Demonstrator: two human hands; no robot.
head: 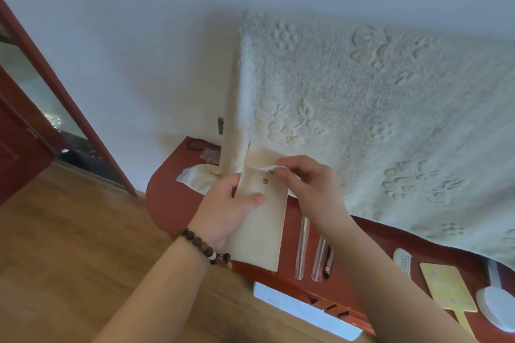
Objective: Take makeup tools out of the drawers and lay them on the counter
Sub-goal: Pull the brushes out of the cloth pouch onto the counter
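A long beige fabric pouch (259, 234) with a metal snap is held upright over the left part of the red counter (167, 203). My left hand (225, 211) grips its middle, thumb across the front. At the pouch's top, my right hand (303, 181) pinches the flap beside the snap. Laid out on the counter are two clear-wrapped sticks (302, 248), a dark pencil (328, 264), a pale comb (402, 262), a yellow paddle-shaped hand mirror (446, 287) and a white brush-like tool (498, 303).
A fluffy white cloth (376, 120) drapes over something standing behind the counter. An open drawer (306, 312) with a pale lining shows below the counter's front edge. Wood floor and a red door frame (69, 108) lie to the left.
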